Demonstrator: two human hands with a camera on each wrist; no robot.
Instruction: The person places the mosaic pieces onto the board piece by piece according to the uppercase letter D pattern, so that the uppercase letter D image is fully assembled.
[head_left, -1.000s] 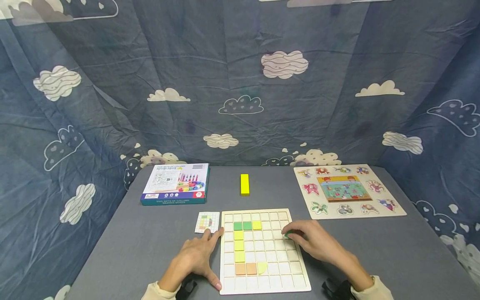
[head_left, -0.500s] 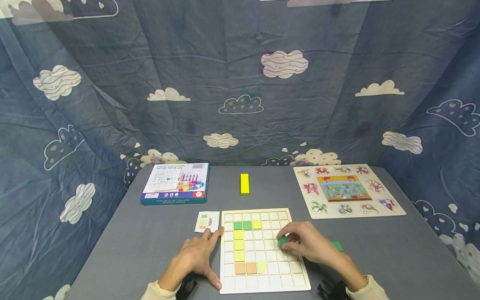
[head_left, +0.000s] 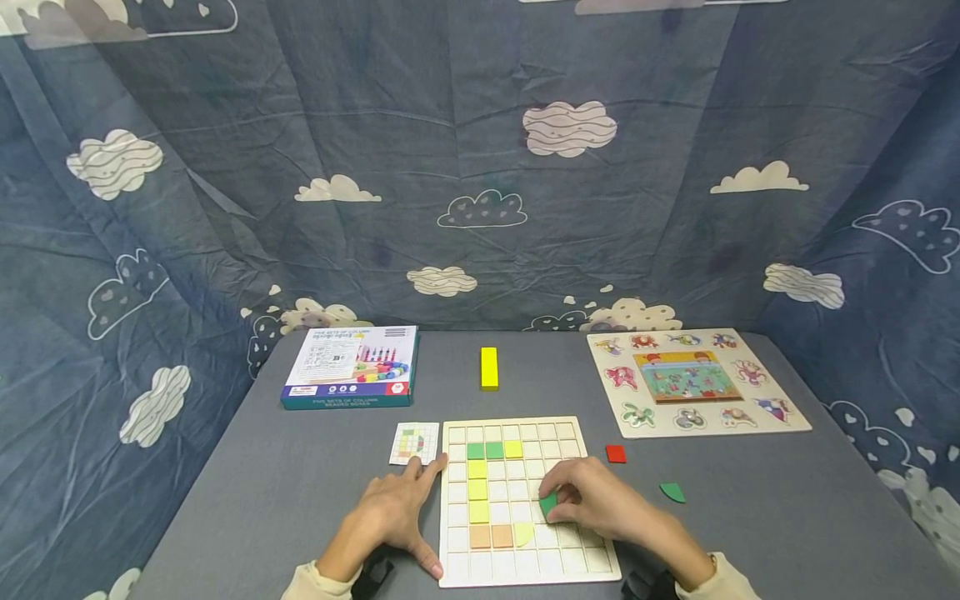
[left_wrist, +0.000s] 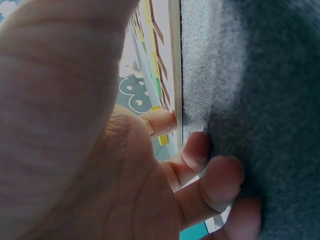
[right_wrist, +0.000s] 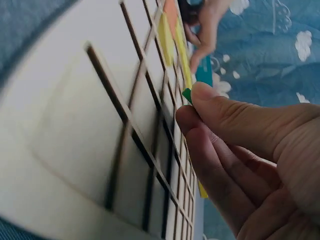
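Observation:
A wooden grid board (head_left: 570, 557) lies on the grey table in front of me, with green, yellow and orange tiles in its left columns and a pale quarter-round piece (head_left: 524, 533). My right hand (head_left: 592, 502) hovers over the board's middle and pinches a small green piece (head_left: 548, 503) between thumb and fingers; the right wrist view shows that green piece (right_wrist: 187, 94) just above the grid cells. My left hand (head_left: 397, 504) rests flat on the table with its fingers straight, the thumb against the board's left edge (left_wrist: 175, 75).
A red square tile (head_left: 616, 453) and a green quarter-round piece (head_left: 672, 492) lie on the table right of the board. A small pattern card (head_left: 415, 443), a toy box (head_left: 351, 367), a yellow block (head_left: 489, 367) and an animal peg puzzle (head_left: 693, 380) sit farther back.
My right hand has carried the green piece leftward and nearer, from the board's right edge to its middle. That uncovered the red tile and the green quarter piece. The left hand stayed still.

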